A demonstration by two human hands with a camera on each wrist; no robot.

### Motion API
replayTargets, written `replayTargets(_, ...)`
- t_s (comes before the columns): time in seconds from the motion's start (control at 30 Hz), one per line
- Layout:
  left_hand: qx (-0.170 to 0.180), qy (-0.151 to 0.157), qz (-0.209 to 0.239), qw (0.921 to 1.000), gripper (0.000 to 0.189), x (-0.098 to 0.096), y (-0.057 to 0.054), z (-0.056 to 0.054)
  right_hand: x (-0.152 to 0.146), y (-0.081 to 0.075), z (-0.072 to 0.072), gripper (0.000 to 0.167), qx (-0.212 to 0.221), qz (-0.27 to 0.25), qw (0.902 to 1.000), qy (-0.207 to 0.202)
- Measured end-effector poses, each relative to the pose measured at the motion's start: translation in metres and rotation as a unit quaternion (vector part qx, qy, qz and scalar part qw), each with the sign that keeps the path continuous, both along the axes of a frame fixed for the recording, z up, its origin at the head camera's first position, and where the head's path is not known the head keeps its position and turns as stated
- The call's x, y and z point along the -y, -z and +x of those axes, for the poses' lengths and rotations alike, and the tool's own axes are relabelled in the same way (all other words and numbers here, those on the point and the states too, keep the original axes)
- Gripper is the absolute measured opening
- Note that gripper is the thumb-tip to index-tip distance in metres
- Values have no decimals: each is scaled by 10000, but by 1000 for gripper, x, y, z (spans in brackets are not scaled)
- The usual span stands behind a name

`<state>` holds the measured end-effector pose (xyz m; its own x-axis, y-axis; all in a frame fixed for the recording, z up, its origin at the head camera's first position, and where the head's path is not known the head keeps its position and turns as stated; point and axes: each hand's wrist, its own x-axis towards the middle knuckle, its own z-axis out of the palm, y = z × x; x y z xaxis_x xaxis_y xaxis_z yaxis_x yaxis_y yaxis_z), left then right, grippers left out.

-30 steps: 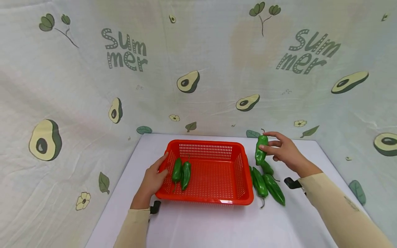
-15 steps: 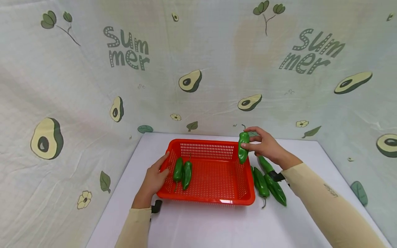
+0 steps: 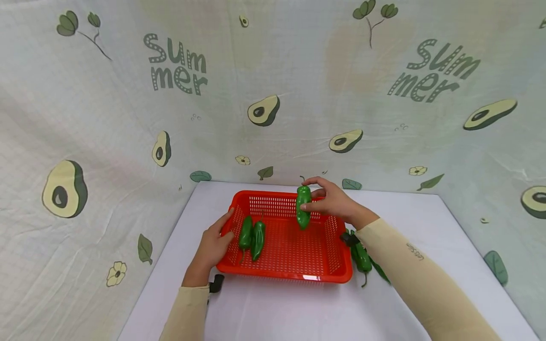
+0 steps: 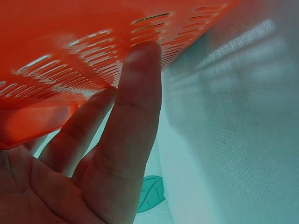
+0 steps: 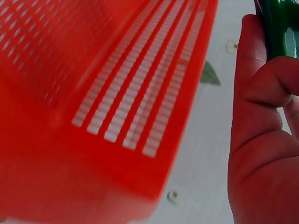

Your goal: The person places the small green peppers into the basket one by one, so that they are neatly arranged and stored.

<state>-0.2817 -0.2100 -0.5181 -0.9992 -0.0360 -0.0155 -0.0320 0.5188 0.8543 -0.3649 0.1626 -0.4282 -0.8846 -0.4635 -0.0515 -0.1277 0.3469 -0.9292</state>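
A red plastic basket [image 3: 281, 274] with slotted walls stands on the white table. My left hand [image 3: 214, 242] grips its left rim, thumb over the edge; the left wrist view shows fingers [image 4: 135, 107] against the outer wall. Above the basket's far right part, my right hand [image 3: 334, 201] pinches a green pepper [image 3: 303, 213], stem up, between thumb and fingers. In the right wrist view only part of that green pepper [image 5: 278, 28] shows at the upper right. Two more green peppers, one [image 3: 245, 233] beside the other [image 3: 258, 240], lie at the basket's left side.
Right of the basket, green peppers [image 3: 362, 259] lie on the table [image 3: 273, 312], partly hidden by my right forearm. Behind the table hangs a pale cloth [image 3: 294, 142] printed with avocados and leaves; it also stands along both sides.
My right hand has carried the green pepper leftward from above the loose peppers to over the basket. The left hand has stayed at the basket's left rim.
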Motion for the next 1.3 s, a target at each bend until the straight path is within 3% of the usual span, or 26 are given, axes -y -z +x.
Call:
replayTargets(0.37, 61, -53, 13, 10000, 66, 1, 2, -1, 56, 16, -10, 72, 109, -309, 9986, -426)
replayTargets(0.6, -104, -33, -64, 9999, 66, 2, 3, -1, 82, 27, -15, 70, 276, -354, 9978, -486)
replayTargets(1.3, -178, -57, 74, 9998, 65, 1, 1, 0, 96, 60, -15, 74, 367, -135, 9965, -745)
